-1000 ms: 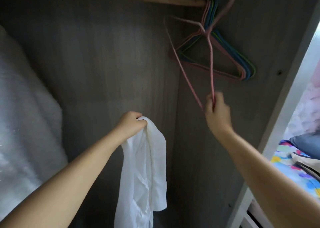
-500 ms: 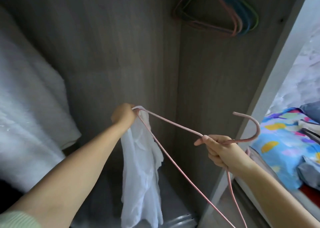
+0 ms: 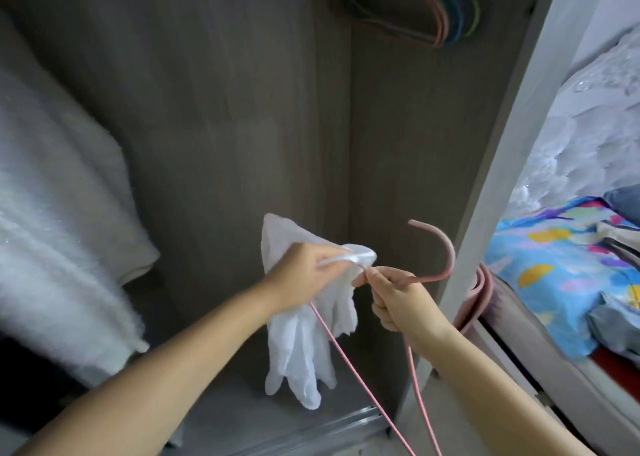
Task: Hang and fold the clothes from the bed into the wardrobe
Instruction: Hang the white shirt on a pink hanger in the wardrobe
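Wardrobe (image 3: 214, 116) fills most of the view, its grey wood-grain back and side panels meeting in a corner right of centre, its pale front edge running down the right side. A fluffy white blanket (image 3: 52, 213) bulks against the left wall of the wardrobe, reaching from the top left down toward the floor. Outside the pale edge on the right lies the bed (image 3: 561, 275), covered by a bright blue sheet with yellow and pink patches, with pale quilted fabric heaped above it and more cloth at its far right. At the top, in the corner, a bunch of spare hangers (image 3: 446, 12) in pink, blue and green hangs against the side panel; what they hang from is out of frame.

Low in the middle, a white cloth (image 3: 304, 348) dangles inside the wardrobe, its lower ends hanging loose above the floor. The left hand (image 3: 304, 279) grips its bunched top, fingers curled round the fabric. Just beside it, the right hand (image 3: 398, 296) holds a pink hanger (image 3: 440, 258) at the neck, fingers closed round the wire, thumb and forefinger pinching where the wire meets the gathered cloth. The hook curves up and right above the fist, near the pale edge. Two thin pink wires of the hanger run down from the hands to the bottom of the frame, one crossing in front of the cloth
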Available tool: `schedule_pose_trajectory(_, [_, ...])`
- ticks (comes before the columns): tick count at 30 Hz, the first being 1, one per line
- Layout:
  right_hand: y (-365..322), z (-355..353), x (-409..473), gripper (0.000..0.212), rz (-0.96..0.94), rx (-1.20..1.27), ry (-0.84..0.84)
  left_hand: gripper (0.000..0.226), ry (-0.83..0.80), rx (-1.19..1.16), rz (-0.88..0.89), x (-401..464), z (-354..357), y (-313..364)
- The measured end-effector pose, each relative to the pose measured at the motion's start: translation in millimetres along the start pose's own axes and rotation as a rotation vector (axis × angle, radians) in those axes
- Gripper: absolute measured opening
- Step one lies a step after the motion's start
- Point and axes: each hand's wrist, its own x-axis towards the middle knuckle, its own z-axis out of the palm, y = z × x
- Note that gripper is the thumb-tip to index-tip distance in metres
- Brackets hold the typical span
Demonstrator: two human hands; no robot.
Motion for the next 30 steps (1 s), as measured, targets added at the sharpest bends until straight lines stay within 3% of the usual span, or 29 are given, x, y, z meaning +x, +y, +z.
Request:
schedule_pose_trajectory(3, [-3, 5, 1, 0.032, -0.022, 0.055, 0.048, 0.044, -0.236, 0.139, 0.072, -6, -2, 27])
schedule_pose_trajectory(6, [-12, -1, -3, 0.033, -0.156, 0.016, 0.036, 0.055, -0.026, 0.647, 0.204, 9, -34, 33])
schedule_pose_trajectory(8, [-19, -3, -8, 0.019, -0.264, -0.036, -0.085, 0.050, -0.100, 0.789, 0.239, 20, -47, 32])
schedule_pose_trajectory(10, [-24, -6, -13, 0.016, -0.309, 0.057, -0.357, 0.024, -0.217, 0.645, 0.252, 27, -53, 28])
schedule_pose_trajectory(12, [-27, -19, -10, 0.028, -0.262, 0.173, -0.535, 0.020, -0.236, 0.453, 0.193, 28, -62, 25])
schedule_pose_trajectory(14, [-14, -31, 13, 0.041, -0.163, 0.184, -0.414, 0.017, -0.213, 0.288, 0.140, 27, -75, 25])
schedule_pose_trajectory(16, [-1, -27, 29, 0.047, -0.084, -0.034, -0.357, 0.016, -0.217, 0.159, 0.116, 24, -89, 27])
schedule_pose_trajectory(19, [22, 10, 39, 0.031, -0.140, -0.414, -0.408, 0.019, -0.241, 0.092, 0.095, 24, -100, 29])
schedule_pose_trajectory(22, [16, 31, 43, 0.025, -0.181, -0.568, -0.146, 0.017, -0.231, 0.082, 0.065, 22, -108, 21])
schedule_pose_trajectory(27, [21, 11, 75, 0.022, -0.106, -0.835, 0.050, 0.015, -0.025, -0.027, 0.022, 9, -139, -4])
schedule_pose_trajectory(30, [28, 2, 86, 0.023, -0.078, -0.921, 0.070, 0.038, 0.058, -0.018, 0.018, 2, -158, -25])
